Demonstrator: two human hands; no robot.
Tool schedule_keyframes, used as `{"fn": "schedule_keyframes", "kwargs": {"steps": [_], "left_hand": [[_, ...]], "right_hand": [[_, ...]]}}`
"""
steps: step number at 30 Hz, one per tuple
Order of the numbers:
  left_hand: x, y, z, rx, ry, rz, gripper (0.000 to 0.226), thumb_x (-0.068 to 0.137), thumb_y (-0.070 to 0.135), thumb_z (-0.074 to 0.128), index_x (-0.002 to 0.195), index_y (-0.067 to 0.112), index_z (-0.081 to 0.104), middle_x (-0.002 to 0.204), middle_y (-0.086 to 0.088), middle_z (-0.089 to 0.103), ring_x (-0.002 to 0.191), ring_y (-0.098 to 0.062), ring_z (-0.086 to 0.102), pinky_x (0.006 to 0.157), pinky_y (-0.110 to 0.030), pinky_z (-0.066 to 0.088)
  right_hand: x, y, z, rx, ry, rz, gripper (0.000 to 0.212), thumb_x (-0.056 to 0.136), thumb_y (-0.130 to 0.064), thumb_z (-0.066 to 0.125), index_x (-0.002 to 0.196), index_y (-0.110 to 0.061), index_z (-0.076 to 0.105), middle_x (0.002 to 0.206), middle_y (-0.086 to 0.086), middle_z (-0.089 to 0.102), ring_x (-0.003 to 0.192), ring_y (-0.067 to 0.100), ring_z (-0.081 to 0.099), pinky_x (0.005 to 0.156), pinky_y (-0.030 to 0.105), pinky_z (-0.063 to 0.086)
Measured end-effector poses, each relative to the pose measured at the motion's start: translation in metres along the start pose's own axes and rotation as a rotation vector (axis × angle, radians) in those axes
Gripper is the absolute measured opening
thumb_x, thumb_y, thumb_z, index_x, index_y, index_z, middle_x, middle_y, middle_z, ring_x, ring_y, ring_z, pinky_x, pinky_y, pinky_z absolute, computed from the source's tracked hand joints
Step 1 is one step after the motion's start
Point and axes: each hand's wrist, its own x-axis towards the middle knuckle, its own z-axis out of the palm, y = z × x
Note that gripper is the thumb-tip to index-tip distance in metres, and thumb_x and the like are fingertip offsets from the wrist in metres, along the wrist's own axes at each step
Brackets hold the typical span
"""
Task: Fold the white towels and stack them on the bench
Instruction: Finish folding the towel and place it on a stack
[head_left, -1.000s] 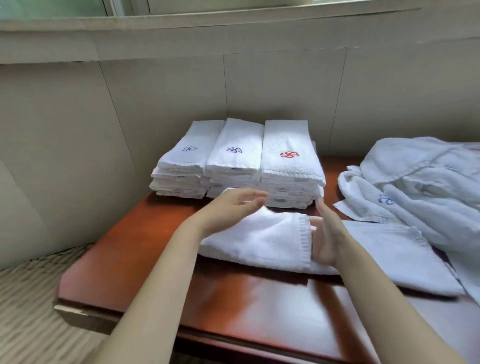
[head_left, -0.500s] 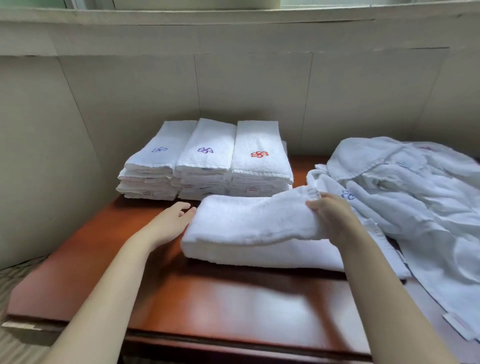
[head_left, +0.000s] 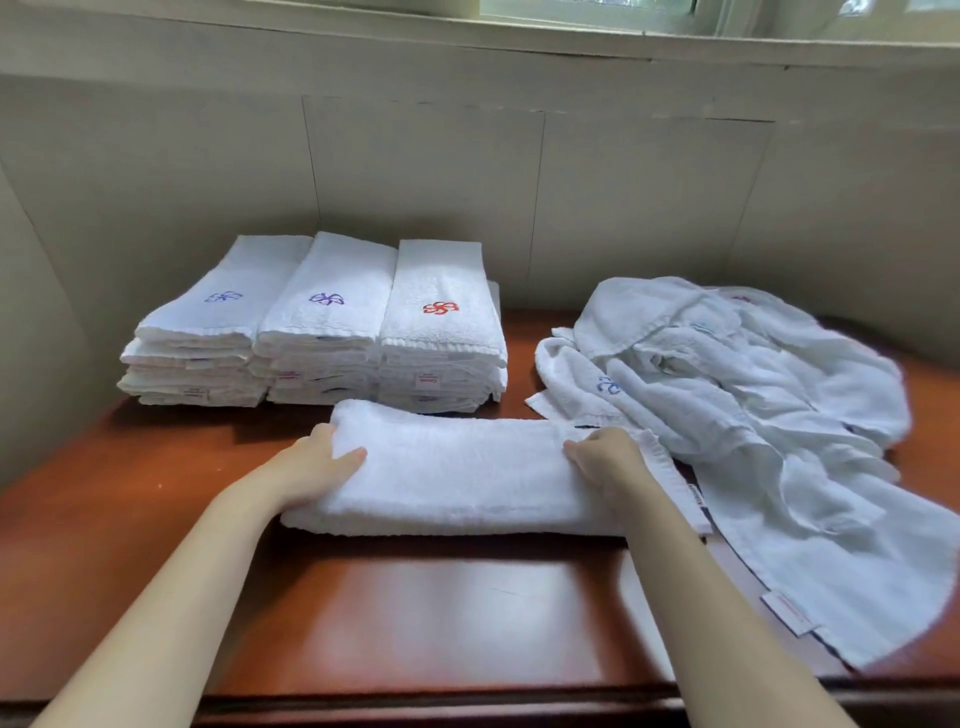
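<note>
A white towel (head_left: 457, 467), folded into a long strip, lies across the middle of the red-brown bench (head_left: 441, 618). My left hand (head_left: 317, 465) grips its left end, thumb on top. My right hand (head_left: 605, 460) holds its right end with curled fingers, next to the ribbed hem. Behind the strip, against the wall, stand three stacks of folded white towels: the left stack (head_left: 208, 338) and middle stack (head_left: 324, 325) have blue emblems on top, the right stack (head_left: 441, 332) a red one.
A loose heap of unfolded white towels (head_left: 753, 415) covers the right side of the bench and reaches its front edge. A pale panelled wall (head_left: 415, 171) closes off the back and left. Bare bench top lies in front of the strip.
My right hand has lowered the lifted towel layer, so the towel now lies flat as a strip. My left hand has moved from beside the towel onto its left end.
</note>
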Motion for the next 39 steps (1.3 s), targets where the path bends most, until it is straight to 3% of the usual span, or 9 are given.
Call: {"fn": "schedule_keyframes", "kwargs": {"steps": [4, 9, 15, 17, 20, 23, 27, 31, 39], "left_hand": [[0.001, 0.000, 0.000, -0.143, 0.025, 0.008, 0.067, 0.095, 0.049, 0.043, 0.150, 0.019, 0.018, 0.148, -0.009, 0.038, 0.127, -0.026, 0.044, 0.092, -0.031, 0.035], [0.004, 0.003, 0.007, -0.321, 0.056, -0.058, 0.074, 0.091, 0.053, 0.050, 0.149, 0.017, 0.021, 0.145, -0.007, 0.042, 0.123, -0.025, 0.050, 0.088, -0.029, 0.038], [0.003, 0.012, 0.012, -0.573, -0.080, -0.154, 0.059, 0.072, 0.036, 0.074, 0.118, 0.005, 0.053, 0.104, -0.012, 0.066, 0.079, -0.023, 0.066, 0.056, -0.027, 0.047], [0.001, 0.013, 0.004, -0.589, -0.095, -0.148, 0.051, 0.071, 0.021, 0.077, 0.114, 0.001, 0.058, 0.097, -0.017, 0.069, 0.074, -0.026, 0.067, 0.055, -0.027, 0.049], [-0.003, 0.009, -0.027, -0.525, -0.015, -0.078, 0.066, 0.046, 0.022, 0.077, 0.107, 0.001, 0.062, 0.094, -0.016, 0.069, 0.077, -0.026, 0.067, 0.059, -0.029, 0.049], [-0.006, -0.004, -0.051, -0.343, 0.110, -0.159, 0.077, 0.053, 0.030, 0.081, 0.121, 0.007, 0.054, 0.111, -0.014, 0.063, 0.097, -0.031, 0.061, 0.078, -0.037, 0.048], [-0.005, -0.007, -0.039, -0.090, 0.113, -0.254, 0.083, 0.086, 0.038, 0.065, 0.148, 0.002, 0.023, 0.149, -0.016, 0.035, 0.132, -0.033, 0.039, 0.101, -0.039, 0.033], [0.000, 0.010, -0.025, -0.039, 0.110, -0.235, 0.080, 0.089, 0.045, 0.057, 0.147, 0.003, 0.022, 0.150, -0.016, 0.032, 0.134, -0.034, 0.036, 0.103, -0.038, 0.033], [0.006, 0.012, 0.011, 0.142, 0.104, -0.113, 0.070, 0.096, 0.051, 0.037, 0.153, 0.019, 0.010, 0.151, -0.020, 0.021, 0.135, -0.038, 0.030, 0.108, -0.041, 0.028]], "right_hand": [[0.009, -0.001, -0.016, 0.276, 0.053, 0.034, 0.020, 0.088, -0.007, 0.057, 0.104, 0.003, 0.063, 0.104, 0.016, 0.063, 0.098, 0.028, 0.057, 0.085, 0.032, 0.044], [0.016, 0.008, -0.034, 0.265, 0.180, 0.015, 0.014, 0.082, -0.005, 0.060, 0.071, -0.010, 0.054, 0.072, 0.005, 0.055, 0.081, 0.023, 0.054, 0.068, 0.029, 0.040], [0.006, 0.020, -0.022, 0.066, 0.170, 0.044, 0.025, 0.082, -0.006, 0.057, 0.107, 0.000, 0.059, 0.110, 0.018, 0.062, 0.106, 0.032, 0.055, 0.078, 0.030, 0.038], [0.002, 0.018, -0.022, 0.058, 0.131, -0.022, 0.018, 0.084, -0.009, 0.058, 0.093, 0.006, 0.063, 0.092, 0.021, 0.065, 0.090, 0.032, 0.059, 0.073, 0.033, 0.040], [-0.009, 0.010, -0.011, 0.115, 0.000, -0.076, 0.032, 0.084, -0.007, 0.058, 0.054, -0.012, 0.046, 0.055, 0.006, 0.038, 0.056, 0.018, 0.038, 0.057, 0.031, 0.027], [-0.021, -0.004, 0.010, 0.098, -0.051, -0.183, 0.007, 0.087, -0.011, 0.058, 0.082, -0.008, 0.062, 0.077, 0.003, 0.051, 0.076, 0.016, 0.048, 0.066, 0.026, 0.030], [-0.025, -0.027, 0.013, 0.134, 0.063, -0.348, 0.009, 0.089, -0.015, 0.061, 0.096, -0.010, 0.064, 0.083, -0.003, 0.056, 0.081, 0.015, 0.050, 0.065, 0.022, 0.027], [-0.014, -0.026, -0.021, 0.252, 0.196, -0.267, 0.006, 0.082, -0.013, 0.069, 0.084, -0.017, 0.065, 0.079, 0.000, 0.061, 0.079, 0.015, 0.055, 0.069, 0.021, 0.034], [-0.005, 0.027, -0.033, -0.103, 0.092, -0.023, 0.016, 0.081, -0.009, 0.057, 0.068, -0.017, 0.052, 0.080, 0.004, 0.057, 0.084, 0.024, 0.053, 0.069, 0.026, 0.034]]}}
